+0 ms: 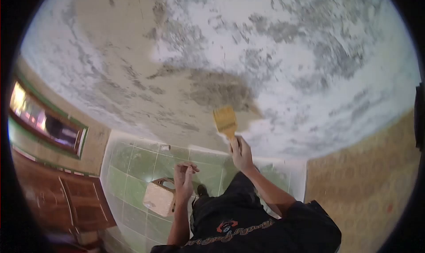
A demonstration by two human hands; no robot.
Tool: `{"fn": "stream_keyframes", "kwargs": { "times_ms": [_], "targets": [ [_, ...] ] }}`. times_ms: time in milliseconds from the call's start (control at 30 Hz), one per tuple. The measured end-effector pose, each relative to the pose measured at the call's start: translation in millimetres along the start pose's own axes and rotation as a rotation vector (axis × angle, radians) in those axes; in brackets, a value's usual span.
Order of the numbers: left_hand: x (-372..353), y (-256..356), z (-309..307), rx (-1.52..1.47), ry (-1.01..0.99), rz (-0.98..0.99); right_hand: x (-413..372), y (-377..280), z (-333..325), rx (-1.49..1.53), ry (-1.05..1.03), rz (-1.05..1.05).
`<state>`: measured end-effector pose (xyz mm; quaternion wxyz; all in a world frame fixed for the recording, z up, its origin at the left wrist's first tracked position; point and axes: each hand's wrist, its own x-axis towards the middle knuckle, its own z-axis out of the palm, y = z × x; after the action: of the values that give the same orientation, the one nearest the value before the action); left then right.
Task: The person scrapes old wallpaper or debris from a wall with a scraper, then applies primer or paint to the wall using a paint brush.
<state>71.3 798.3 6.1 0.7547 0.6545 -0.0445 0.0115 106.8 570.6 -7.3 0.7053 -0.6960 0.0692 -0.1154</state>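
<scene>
A yellow putty knife (pixel 226 120) is in my right hand (pixel 242 155), whose fingers are closed round its pale handle. Its broad blade points up and overlaps the wall (pixel 172 107) just below a dark grey damp-looking patch. My left hand (pixel 184 175) is raised at waist height to the left, fingers loosely bent and apart from the thumb, with nothing visible in it. Patchy white coating covers the right and upper parts of the wall, while beige and grey show through on the left.
A small pale stool (pixel 159 197) stands on the green tiled floor (pixel 133 208) beside my left forearm. Near the wall base lies a small cup-like object (pixel 165 147). A brown wooden door (pixel 66 195) and a window (pixel 46 116) are at left; a beige patterned wall (pixel 358 178) is at right.
</scene>
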Motion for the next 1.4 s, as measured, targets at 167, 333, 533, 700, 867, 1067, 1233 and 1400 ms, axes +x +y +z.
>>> {"fn": "stream_keyframes", "kwargs": {
  "times_ms": [167, 333, 533, 700, 867, 1067, 1233, 1400],
  "targets": [
    [-11.1, 18.8, -84.6, 0.094, -0.155, -0.074, 31.4, -54.1, 55.9, 0.026, 0.289, -0.178],
    [-25.2, 27.4, -117.2, 0.048, -0.142, -0.071, 56.9, -2.5, 85.8, -0.289, 0.515, -0.284],
    [-39.2, 34.9, -130.4, -0.012, -0.139, -0.039, -5.0, 33.7, 108.5, -0.372, 0.558, -0.167],
    [-47.2, 28.0, -142.3, -0.04, -0.15, -0.077, 31.1, -81.8, 99.0, -0.182, 0.575, -0.36],
    [-40.5, 34.5, -139.3, -0.029, -0.193, -0.1, 44.1, -8.6, 88.8, -0.406, 0.567, -0.282],
    [-33.2, 35.8, -138.6, -0.024, -0.166, -0.023, -15.1, 43.8, 87.5, -0.392, 0.475, -0.166],
    [-31.3, 35.7, -133.7, -0.016, -0.144, -0.059, 39.8, -73.4, 68.0, -0.16, 0.567, -0.304],
    [-19.4, 33.6, -129.9, -0.039, -0.21, -0.049, 39.1, 7.1, 71.9, -0.4, 0.631, -0.294]
  ]
}}
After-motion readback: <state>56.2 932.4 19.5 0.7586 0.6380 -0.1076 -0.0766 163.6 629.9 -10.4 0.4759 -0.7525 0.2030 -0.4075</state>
